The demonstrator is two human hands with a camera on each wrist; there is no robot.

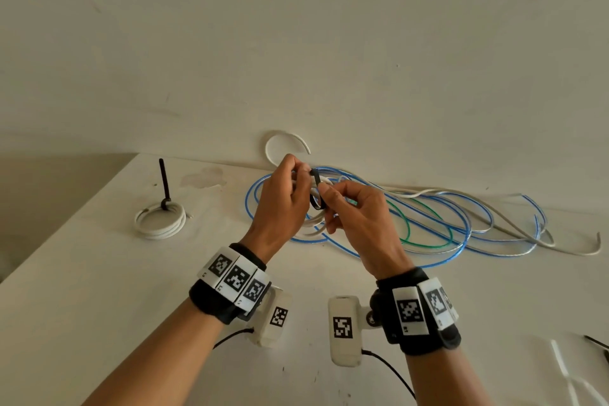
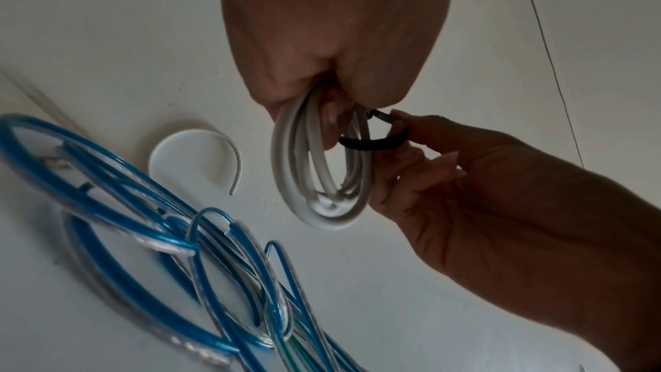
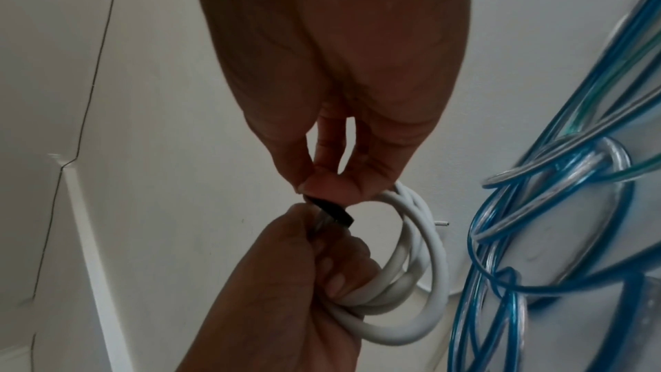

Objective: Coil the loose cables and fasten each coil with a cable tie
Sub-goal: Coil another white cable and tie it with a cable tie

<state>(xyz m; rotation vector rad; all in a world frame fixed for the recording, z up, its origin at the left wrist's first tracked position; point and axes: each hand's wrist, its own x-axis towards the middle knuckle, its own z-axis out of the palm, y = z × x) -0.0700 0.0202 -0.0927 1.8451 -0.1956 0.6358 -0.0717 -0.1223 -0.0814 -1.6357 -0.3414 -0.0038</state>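
My left hand point(image 1: 298, 176) holds a small white cable coil point(image 2: 322, 180) upright above the table, fingers curled round its top. A black cable tie point(image 1: 315, 195) loops around the coil's strands. My right hand point(image 1: 326, 193) pinches the tie's loop between thumb and forefinger, close against the left fingertips. In the right wrist view the tie point(image 3: 332, 212) sits between both hands, with the coil point(image 3: 422, 265) hanging in my left hand point(image 3: 286, 293). The tie's head is hidden by the fingers.
A tied white coil point(image 1: 160, 222) with its black tie tail standing up lies at the left. Tangled blue cables point(image 1: 438, 234), a green cable point(image 1: 408, 231) and a grey cable point(image 1: 514, 217) spread behind and right. A short curved white piece point(image 1: 284, 142) lies by the wall. White strips point(image 1: 563, 369) lie at the lower right.
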